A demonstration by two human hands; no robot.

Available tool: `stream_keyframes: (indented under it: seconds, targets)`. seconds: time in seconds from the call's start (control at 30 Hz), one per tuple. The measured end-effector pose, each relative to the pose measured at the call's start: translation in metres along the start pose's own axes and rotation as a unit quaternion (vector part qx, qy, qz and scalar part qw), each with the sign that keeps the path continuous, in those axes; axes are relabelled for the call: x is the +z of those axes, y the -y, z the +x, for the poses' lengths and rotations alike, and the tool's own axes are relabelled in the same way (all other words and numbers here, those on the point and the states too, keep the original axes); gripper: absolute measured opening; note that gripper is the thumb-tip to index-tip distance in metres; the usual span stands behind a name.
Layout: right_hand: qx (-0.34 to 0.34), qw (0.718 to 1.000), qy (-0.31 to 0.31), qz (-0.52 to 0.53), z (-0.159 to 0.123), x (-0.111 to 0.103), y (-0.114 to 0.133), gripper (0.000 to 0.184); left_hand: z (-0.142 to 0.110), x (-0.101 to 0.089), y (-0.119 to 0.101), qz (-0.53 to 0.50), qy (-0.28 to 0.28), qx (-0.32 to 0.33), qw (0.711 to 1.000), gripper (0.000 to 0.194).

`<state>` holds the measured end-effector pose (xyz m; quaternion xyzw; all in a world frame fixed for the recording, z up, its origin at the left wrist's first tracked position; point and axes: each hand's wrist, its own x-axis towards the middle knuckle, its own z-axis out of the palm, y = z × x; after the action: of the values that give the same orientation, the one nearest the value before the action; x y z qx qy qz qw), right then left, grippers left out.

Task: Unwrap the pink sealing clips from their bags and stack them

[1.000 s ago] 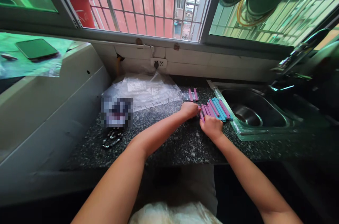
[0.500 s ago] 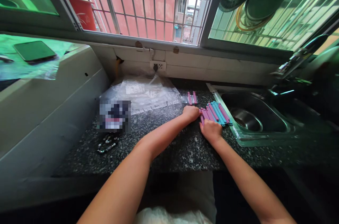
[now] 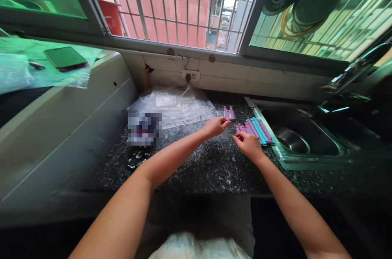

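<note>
My left hand [image 3: 217, 127] is closed in a pinch just below two pink sticks [image 3: 228, 112] on the speckled counter. Whatever lies between its fingertips is too small to make out; a faint clear patch, perhaps plastic film, shows beneath them. My right hand [image 3: 248, 144] rests at the near left edge of a row of slim pink and blue plastic sticks [image 3: 259, 130]. Its thumb and forefinger are drawn together, and I cannot see what, if anything, they grip. A gap separates the two hands.
Clear plastic bags [image 3: 179, 106] lie spread at the back of the counter [image 3: 199, 169], beside a blurred-out item [image 3: 144, 129]. A beaded string [image 3: 137, 157] lies in front. The steel sink [image 3: 306, 132] is to the right. A phone [image 3: 65, 58] lies on the left ledge.
My left hand has left the row's left end and moved a little up and left. My right hand has drawn slightly off the sticks. The view has shifted left.
</note>
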<state>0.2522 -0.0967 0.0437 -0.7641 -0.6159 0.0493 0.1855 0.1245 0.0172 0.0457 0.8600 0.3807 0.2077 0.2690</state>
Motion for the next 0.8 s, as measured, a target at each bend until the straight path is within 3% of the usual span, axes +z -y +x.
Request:
stream_keyframes:
  seconds: [0.13, 0.23, 0.47, 0.8]
  targets:
    - [-0.054, 0.962, 0.066, 0.26, 0.007, 0.008, 0.018, 0.033, -0.022, -0.022, 0.012, -0.107, -0.048, 0.013, 0.993, 0.038]
    - [-0.049, 0.926, 0.097, 0.361, 0.007, 0.013, 0.04, 0.038, -0.038, -0.037, 0.018, -0.145, -0.066, 0.011, 0.987, 0.037]
    - [-0.082, 0.914, 0.076, 0.391, 0.007, 0.022, 0.084, 0.031, -0.066, -0.059, 0.033, -0.162, -0.083, 0.003, 0.983, 0.037]
    - [-0.054, 0.909, 0.029, 0.413, 0.044, 0.025, 0.106, 0.026, -0.078, -0.104, 0.075, -0.241, -0.086, -0.065, 0.965, 0.018]
